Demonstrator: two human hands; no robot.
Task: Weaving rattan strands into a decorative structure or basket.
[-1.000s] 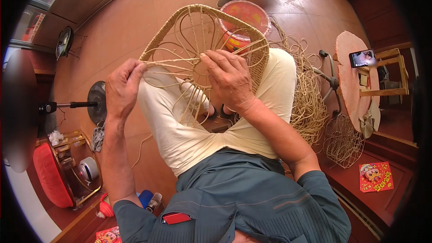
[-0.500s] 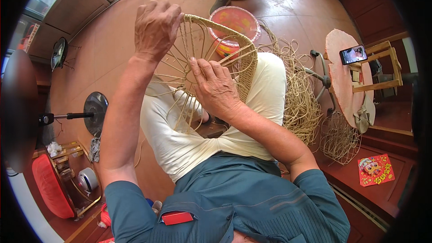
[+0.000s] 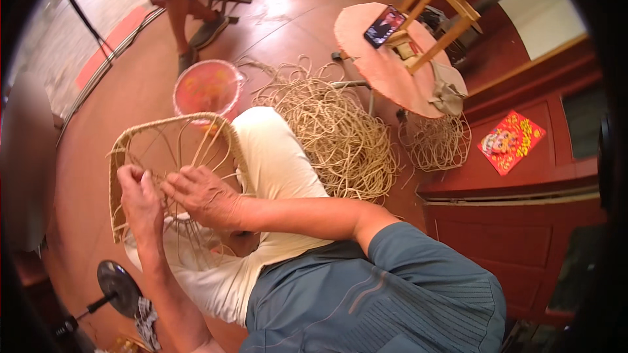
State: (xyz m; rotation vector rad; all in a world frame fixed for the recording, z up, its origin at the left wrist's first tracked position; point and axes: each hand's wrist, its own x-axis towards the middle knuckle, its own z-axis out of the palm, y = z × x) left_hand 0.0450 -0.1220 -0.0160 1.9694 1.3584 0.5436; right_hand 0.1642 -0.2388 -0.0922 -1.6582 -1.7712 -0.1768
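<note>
A partly woven basket [image 3: 116, 194] with a braided tan rim rests across my lap, its open side up. Loose cane strands cross its inside and bunch between my knees. Over the middle of it, my left hand [image 3: 141, 204] is pinched on a thin cane strand. Close beside, my right hand [image 3: 204, 197] has its fingers bent together on the strands, the two sets of fingertips almost touching. The exact strand ends under the fingers are too small to make out.
A heap of loose cane [image 3: 333, 137] lies right of my knee. Beyond the basket stands a red tub [image 3: 208, 88]. A round-topped table [image 3: 366, 19] holds a phone [image 3: 384, 27] and a wooden frame [image 3: 441, 26]. Another person's leg [image 3: 178, 10] is at the upper left.
My left hand has left the rim and come down beside the right hand inside the basket. The view has swung to the right, and the basket now sits lower in it.
</note>
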